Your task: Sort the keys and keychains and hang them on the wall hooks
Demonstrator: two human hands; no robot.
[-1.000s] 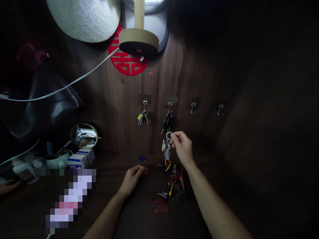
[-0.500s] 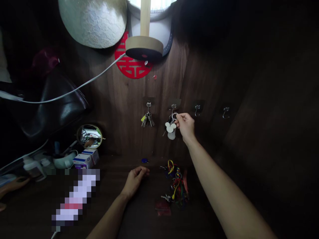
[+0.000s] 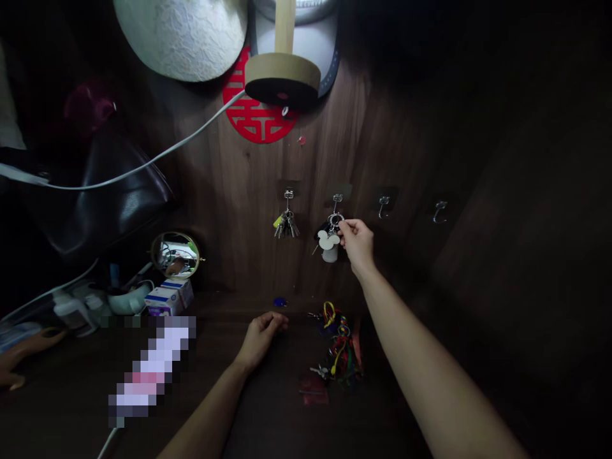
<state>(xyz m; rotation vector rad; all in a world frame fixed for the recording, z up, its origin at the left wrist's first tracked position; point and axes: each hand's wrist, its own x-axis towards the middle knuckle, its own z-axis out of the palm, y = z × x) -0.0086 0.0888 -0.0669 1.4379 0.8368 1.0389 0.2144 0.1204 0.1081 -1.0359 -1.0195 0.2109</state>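
With thumb and fingertips, my right hand (image 3: 357, 241) pinches the ring of a key bunch (image 3: 329, 241) at the second wall hook (image 3: 338, 199). A white mouse-head charm and dark and pale pieces dangle from that ring. Whether the ring sits fully over the hook is hidden. My left hand (image 3: 262, 336) rests on the table, fingers curled together, with nothing visible in it. Just beyond its fingertips lies a blue key fob (image 3: 280, 302). Another bunch of keys (image 3: 287, 224) hangs on the leftmost hook. To my left hand's right lies a pile of keys with coloured cords (image 3: 342, 350).
Two bare hooks, a third hook (image 3: 384, 205) and a fourth hook (image 3: 440, 211), are on the wall at right. A dark red wallet-like piece (image 3: 313, 390) lies by the pile. Round mirror (image 3: 176, 255), boxes (image 3: 167, 296) and bottles stand left. A lamp (image 3: 283, 76) hangs overhead.
The view has shifted slightly, moving the scene a little up and right. My right hand and the key ring have come a little closer to the hook; my left hand stays on the table.
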